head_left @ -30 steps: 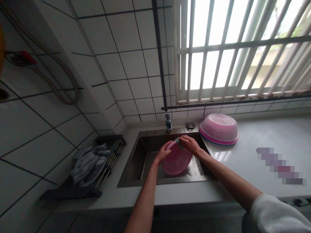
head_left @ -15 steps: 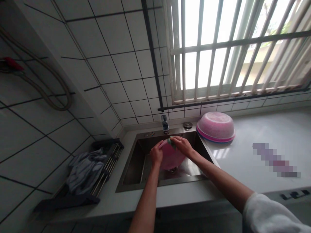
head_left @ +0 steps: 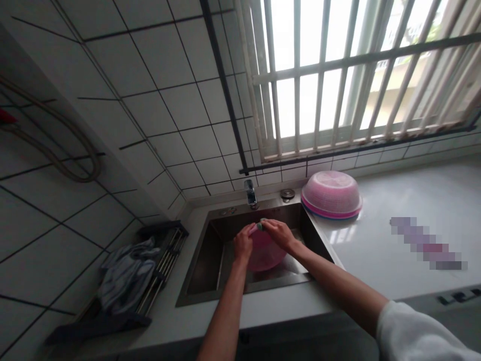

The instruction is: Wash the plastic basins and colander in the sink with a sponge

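A pink plastic basin [head_left: 266, 254] is tilted inside the stainless steel sink [head_left: 205, 263]. My left hand [head_left: 243, 243] grips the basin's rim on its left side, fingers closed over the edge. At the far part of the rim, my right hand [head_left: 278, 233] presses a small green cloth or scrubbing pad [head_left: 260, 225] against it; most of the pad is hidden under the fingers. The faucet [head_left: 250, 193] stands just behind both hands.
Upside-down pink basins [head_left: 331, 194] are stacked on the counter right of the sink. A drain plug [head_left: 287, 194] sits by the faucet. Left of the sink, a folding rack [head_left: 163, 271] bears a striped grey cloth [head_left: 130, 273]. A blurred-out object [head_left: 428, 244] lies on the right counter.
The basin sits slightly lower and more level in the sink, covering the drain. Both hands keep their hold, the right one shifting a little along the rim. The view has turned slightly.
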{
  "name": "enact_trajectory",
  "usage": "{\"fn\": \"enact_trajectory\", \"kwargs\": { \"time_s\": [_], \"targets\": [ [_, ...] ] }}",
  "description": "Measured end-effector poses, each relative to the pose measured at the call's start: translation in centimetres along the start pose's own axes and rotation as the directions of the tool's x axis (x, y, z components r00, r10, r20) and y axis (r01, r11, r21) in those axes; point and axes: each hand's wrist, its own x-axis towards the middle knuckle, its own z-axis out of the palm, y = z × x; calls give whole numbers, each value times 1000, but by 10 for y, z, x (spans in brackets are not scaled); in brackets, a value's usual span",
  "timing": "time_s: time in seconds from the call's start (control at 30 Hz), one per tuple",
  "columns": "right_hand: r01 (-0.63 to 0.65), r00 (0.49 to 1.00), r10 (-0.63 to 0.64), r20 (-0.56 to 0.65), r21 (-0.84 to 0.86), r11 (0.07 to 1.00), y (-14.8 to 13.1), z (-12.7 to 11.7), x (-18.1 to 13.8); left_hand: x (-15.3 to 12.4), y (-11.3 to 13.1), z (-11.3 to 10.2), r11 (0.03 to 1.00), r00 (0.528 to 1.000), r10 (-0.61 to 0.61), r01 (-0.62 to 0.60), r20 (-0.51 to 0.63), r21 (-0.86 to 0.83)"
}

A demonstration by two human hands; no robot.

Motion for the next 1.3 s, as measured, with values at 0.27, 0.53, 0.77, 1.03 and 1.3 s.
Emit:
{"fn": "enact_trajectory", "kwargs": {
  "time_s": [0.27,0.53,0.77,1.03,1.3],
  "targets": [
    [-333,894,378,-239,208,920,37,-21,-3,9,-16,-20,999,980,-40,39,-194,-9],
    [-234,958,235,-163,26,972,22,-10,-4,5,-3,-1,984,992,89,-73,-93,160],
    [-20,999,18,-28,-66,998,1,9,4,0,13,-2,944,1000,-18,10,23,329],
    [-163,964,154,-218,-21,986,21,-6,-3,0,13,-4,949,996,9,18,-85,316],
    [-33,994,31,-109,-15,999,11,1,2,0,13,-8,938,999,-23,36,-42,344]
  ]
}}
